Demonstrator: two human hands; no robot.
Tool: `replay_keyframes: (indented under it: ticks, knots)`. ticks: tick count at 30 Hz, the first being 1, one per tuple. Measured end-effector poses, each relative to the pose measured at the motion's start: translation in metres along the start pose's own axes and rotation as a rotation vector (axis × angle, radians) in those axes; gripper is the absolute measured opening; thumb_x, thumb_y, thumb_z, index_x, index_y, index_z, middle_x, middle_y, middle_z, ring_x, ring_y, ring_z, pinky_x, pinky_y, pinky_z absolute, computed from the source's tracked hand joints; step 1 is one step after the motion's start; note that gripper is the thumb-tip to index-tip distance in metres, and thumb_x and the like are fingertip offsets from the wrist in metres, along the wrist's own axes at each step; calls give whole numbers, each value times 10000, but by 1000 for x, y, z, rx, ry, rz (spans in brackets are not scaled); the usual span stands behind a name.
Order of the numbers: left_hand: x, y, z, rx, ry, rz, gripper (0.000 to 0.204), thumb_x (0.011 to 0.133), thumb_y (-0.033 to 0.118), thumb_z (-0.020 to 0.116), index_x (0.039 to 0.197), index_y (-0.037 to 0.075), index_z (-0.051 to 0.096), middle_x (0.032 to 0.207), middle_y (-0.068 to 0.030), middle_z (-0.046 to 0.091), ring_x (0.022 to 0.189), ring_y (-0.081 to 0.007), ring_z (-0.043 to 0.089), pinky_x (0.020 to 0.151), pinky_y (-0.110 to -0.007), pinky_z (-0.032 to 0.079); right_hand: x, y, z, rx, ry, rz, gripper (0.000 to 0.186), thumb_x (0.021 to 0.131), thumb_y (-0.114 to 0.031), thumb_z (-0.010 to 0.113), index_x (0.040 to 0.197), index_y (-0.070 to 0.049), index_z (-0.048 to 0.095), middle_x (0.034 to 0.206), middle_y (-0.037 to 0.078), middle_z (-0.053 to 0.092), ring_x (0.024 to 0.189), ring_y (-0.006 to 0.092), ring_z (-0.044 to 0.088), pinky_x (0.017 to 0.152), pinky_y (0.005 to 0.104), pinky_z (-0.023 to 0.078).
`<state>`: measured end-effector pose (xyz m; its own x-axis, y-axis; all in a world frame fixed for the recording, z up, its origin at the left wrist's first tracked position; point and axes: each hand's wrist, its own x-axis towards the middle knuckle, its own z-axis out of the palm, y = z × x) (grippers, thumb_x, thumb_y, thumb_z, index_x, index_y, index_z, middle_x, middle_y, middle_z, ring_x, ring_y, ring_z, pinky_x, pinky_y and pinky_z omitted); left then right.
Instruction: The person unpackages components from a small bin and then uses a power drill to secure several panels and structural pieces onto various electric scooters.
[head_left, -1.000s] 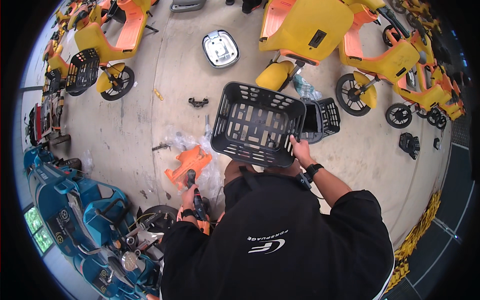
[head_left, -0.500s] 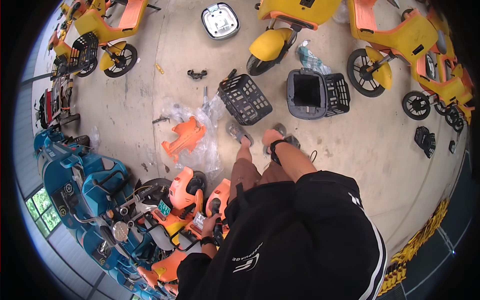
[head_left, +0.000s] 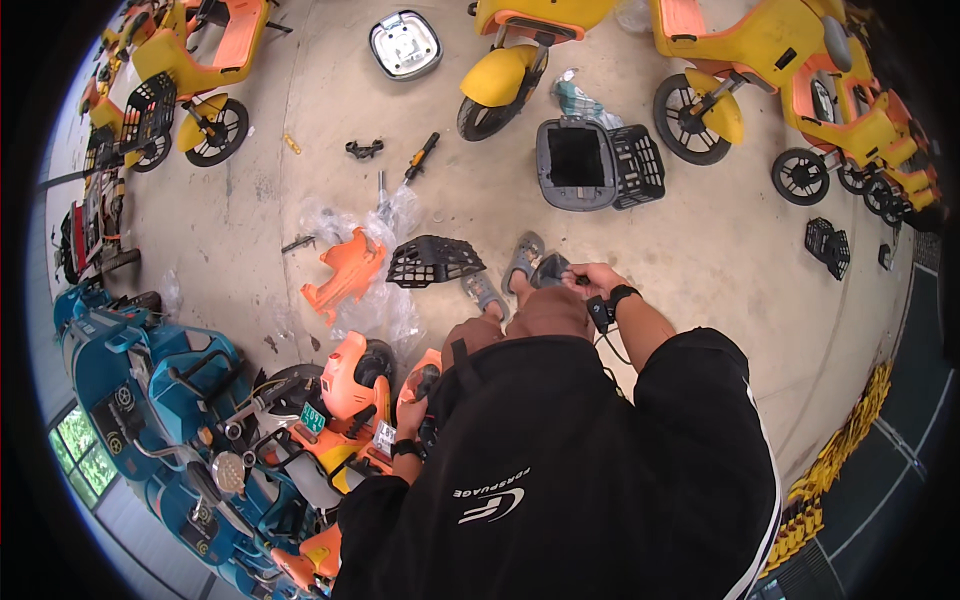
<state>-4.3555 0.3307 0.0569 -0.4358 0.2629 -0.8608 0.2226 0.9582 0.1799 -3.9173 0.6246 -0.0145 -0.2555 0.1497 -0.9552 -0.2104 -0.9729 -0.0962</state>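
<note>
My left hand (head_left: 411,412) is low on the left beside the orange scooter parts. It is closed round a dark, thick-gripped tool (head_left: 429,379), partly hidden by my shirt. My right hand (head_left: 597,277) is in front of my right knee, its fingers pinched together on something small and dark that I cannot make out. Just past those fingers, by my right foot, is a dark rounded object (head_left: 551,270). A black basket (head_left: 435,262) lies tipped on the floor ahead of my left foot, touched by neither hand.
An orange body panel (head_left: 347,272) lies on clear plastic wrap (head_left: 400,318). Farther off are a black-and-yellow tool (head_left: 422,158), a grey open box with basket (head_left: 578,195) and a white-lined case (head_left: 405,45). Yellow scooters (head_left: 700,120) line the back; blue scooters (head_left: 150,370) crowd the left.
The black basket has shifted nearer and left and now lies tipped, uncovering the black-and-yellow tool. My right hand has drawn back toward my knee. My left hand has moved slightly forward, still gripping.
</note>
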Motion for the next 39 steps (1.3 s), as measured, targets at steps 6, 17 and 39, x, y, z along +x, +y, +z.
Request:
replay_keyframes:
  ticks: [6,17,39]
  knots:
    - [24,31,-22,29,-39,58,446,725,357,700,880,-61,690,777,-137,688,707,-209,668,634,-342,502,9,1,-1,504,-27,-254,170,940,-141,545,927,14,611,704,46,558,602,129,501,508,231,412]
    - [46,37,-56,411,-199,25,543,673,406,713,920,-77,690,870,-181,702,807,-251,693,729,-338,522,7,-79,25,634,275,-496,666,951,-364,462,1499,-145,154,1527,211,192,1356,401,317,1026,547,390]
    - [44,346,18,877,-216,314,343,747,214,646,906,-90,667,763,-155,690,650,-250,675,606,-343,520,33,-82,-87,-8,472,-484,299,870,-211,548,1015,19,671,804,139,690,640,201,656,573,328,523]
